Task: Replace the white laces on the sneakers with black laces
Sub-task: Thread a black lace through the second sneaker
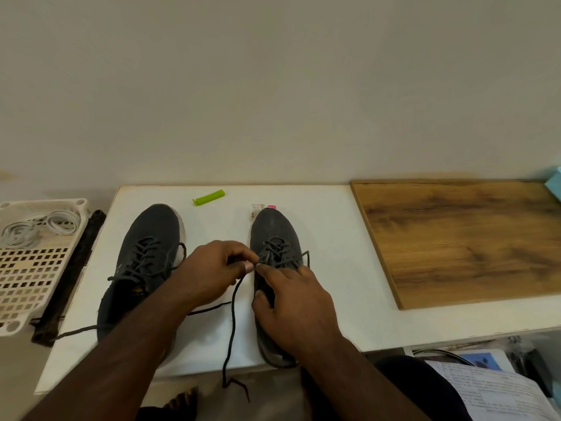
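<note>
Lacing of the second dark grey knit sneaker [274, 268], the one nearer the surface's right side, is judged to be the step in hand. A thin black lace [232, 323] is pinched between the thumb and fingertips of the left hand [212, 268] just beside the sneaker's upper eyelets, and its free length is seen running down across the white surface [334, 238] and hanging over the near edge. The right hand [296, 308] is laid on the sneaker's tongue and collar, its index finger stretched toward the pinch and the remaining fingers loosely curled over the shoe; whether the lace is also gripped by it cannot be told.

The other dark grey sneaker [145, 262], toward the left edge, is already threaded with black lace, its ends left loose. White flat laces [39, 227] are seen coiled in a cream perforated plastic tray [30, 284] off the left edge.

Next, the lace tip is probably to be fed through an eyelet, for which a firm pinch close to the tip and a steadied shoe are called for.

The eyelet being worked is hidden behind the fingers, and the heel of the right-side sneaker is covered by the wrist. A small green plastic piece [209, 197] near the far edge cannot be identified.
</note>
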Demonstrator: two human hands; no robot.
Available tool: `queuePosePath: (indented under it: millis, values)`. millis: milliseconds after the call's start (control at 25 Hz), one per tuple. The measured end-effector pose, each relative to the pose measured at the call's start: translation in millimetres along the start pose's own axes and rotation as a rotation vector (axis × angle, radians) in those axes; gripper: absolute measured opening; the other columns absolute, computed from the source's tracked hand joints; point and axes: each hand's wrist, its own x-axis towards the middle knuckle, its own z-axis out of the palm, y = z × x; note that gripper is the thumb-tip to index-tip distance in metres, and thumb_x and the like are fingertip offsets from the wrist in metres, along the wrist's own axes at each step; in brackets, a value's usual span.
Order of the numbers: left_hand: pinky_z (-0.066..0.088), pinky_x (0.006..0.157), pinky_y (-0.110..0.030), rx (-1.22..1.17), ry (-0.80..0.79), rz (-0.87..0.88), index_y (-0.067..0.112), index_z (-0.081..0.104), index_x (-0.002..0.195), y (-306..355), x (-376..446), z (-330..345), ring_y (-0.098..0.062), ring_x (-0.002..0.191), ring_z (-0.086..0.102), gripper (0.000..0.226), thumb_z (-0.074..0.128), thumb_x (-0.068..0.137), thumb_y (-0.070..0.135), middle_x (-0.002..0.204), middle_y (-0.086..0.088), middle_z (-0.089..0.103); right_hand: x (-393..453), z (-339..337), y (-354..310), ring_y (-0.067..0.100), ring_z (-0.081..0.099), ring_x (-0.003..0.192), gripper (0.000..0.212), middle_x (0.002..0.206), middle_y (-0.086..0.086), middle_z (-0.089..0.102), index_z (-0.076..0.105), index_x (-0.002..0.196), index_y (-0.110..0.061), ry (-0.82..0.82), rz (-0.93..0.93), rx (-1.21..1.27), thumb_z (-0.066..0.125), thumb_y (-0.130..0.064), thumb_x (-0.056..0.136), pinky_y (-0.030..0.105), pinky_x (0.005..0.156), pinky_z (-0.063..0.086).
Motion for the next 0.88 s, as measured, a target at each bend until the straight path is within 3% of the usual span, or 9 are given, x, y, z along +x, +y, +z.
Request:
queuePosePath:
  millis: [120, 240, 400, 480, 560, 640, 720, 760, 880]
  values:
    - [0.044, 0.071, -0.018, 0.162, 0.026, -0.023, 0.034, 0.068, 0.092, 5.7, -0.5, -4.2, 0.001, 0.08, 0.06, 0.017, 0.055, 0.099, 0.026, 0.087, 0.019, 0.066, 0.6, 0.1, 1.2, 0.014, 0.049, 0.12, 0.048, 0.132, -0.012, 0.061, 0.046, 0.143, -0.038, -0.031, 0.014, -0.003, 0.044, -0.046, 0.095, 0.031, 0.093, 0.048]
    - [0.049, 0.075, -0.026, 0.048, 0.04, -0.078, 0.031, 0.06, 0.093, -0.9, -1.6, -8.8, -0.005, 0.085, 0.061, 0.017, 0.047, 0.102, 0.026, 0.092, 0.011, 0.065, 1.6, -0.2, 2.0, 0.014, 0.05, 0.12, 0.047, 0.133, -0.01, 0.06, 0.047, 0.142, -0.038, -0.035, 0.03, 0.011, 0.045, -0.047, 0.096, 0.03, 0.095, 0.047]
    - [0.051, 0.073, -0.028, 0.048, -0.028, -0.028, 0.035, 0.065, 0.093, 0.6, -5.3, -5.1, 0.0, 0.077, 0.063, 0.005, 0.061, 0.095, 0.036, 0.083, 0.014, 0.068, 1.1, 0.4, 2.0, 0.013, 0.051, 0.118, 0.046, 0.131, -0.011, 0.061, 0.048, 0.141, -0.038, -0.031, 0.026, 0.025, 0.046, -0.046, 0.095, 0.03, 0.094, 0.047]
    - [0.048, 0.073, -0.027, 0.13, 0.052, 0.009, 0.033, 0.067, 0.086, 6.1, -3.6, -4.3, -0.002, 0.079, 0.063, 0.013, 0.06, 0.096, 0.031, 0.083, 0.014, 0.069, 1.0, 0.6, 2.4, 0.013, 0.05, 0.119, 0.047, 0.131, -0.011, 0.061, 0.048, 0.141, -0.038, -0.034, 0.032, 0.02, 0.046, -0.047, 0.095, 0.03, 0.093, 0.048]
    - [0.052, 0.077, -0.031, -0.227, 0.263, -0.005, 0.023, 0.062, 0.085, 15.5, -2.8, -7.8, -0.012, 0.084, 0.068, 0.019, 0.05, 0.101, 0.025, 0.085, 0.006, 0.07, 1.1, 0.2, 3.3, 0.014, 0.05, 0.119, 0.047, 0.131, -0.011, 0.061, 0.048, 0.141, -0.038, -0.034, 0.038, 0.022, 0.045, -0.048, 0.095, 0.031, 0.094, 0.048]
    - [0.058, 0.081, -0.041, -0.988, 0.434, -0.028, 0.011, 0.051, 0.085, 25.2, -5.4, -17.8, -0.026, 0.086, 0.072, 0.023, 0.038, 0.104, 0.017, 0.085, -0.007, 0.069, 2.5, 0.2, 3.4, 0.013, 0.05, 0.121, 0.047, 0.132, -0.011, 0.06, 0.046, 0.141, -0.038, -0.056, 0.045, 0.03, 0.044, -0.049, 0.095, 0.032, 0.098, 0.047]
    - [0.061, 0.072, -0.043, -1.289, 0.474, -0.062, 0.011, 0.047, 0.084, 26.5, -5.3, -23.0, -0.027, 0.065, 0.066, 0.021, 0.037, 0.103, 0.016, 0.077, -0.011, 0.06, 2.5, -0.1, 3.0, 0.013, 0.049, 0.121, 0.047, 0.132, -0.011, 0.06, 0.045, 0.142, -0.038, -0.063, 0.049, 0.033, 0.044, -0.048, 0.096, 0.032, 0.098, 0.047]
    - [0.061, 0.065, -0.039, -1.153, 0.475, -0.109, 0.011, 0.048, 0.085, 23.3, -3.2, -22.0, -0.022, 0.057, 0.058, 0.018, 0.042, 0.101, 0.016, 0.074, -0.009, 0.056, 2.3, -0.4, 3.1, 0.013, 0.049, 0.12, 0.047, 0.131, -0.012, 0.061, 0.046, 0.141, -0.038, -0.058, 0.047, 0.033, 0.044, -0.048, 0.095, 0.032, 0.097, 0.047]
    - [0.049, 0.066, -0.025, -0.094, 0.202, -0.046, 0.025, 0.064, 0.092, 6.3, -0.6, -8.2, -0.005, 0.067, 0.057, 0.008, 0.058, 0.096, 0.028, 0.081, 0.01, 0.062, 1.0, -0.3, 2.4, 0.012, 0.05, 0.118, 0.045, 0.128, -0.012, 0.062, 0.048, 0.139, -0.038, -0.046, 0.041, 0.036, 0.045, -0.048, 0.095, 0.03, 0.094, 0.047]
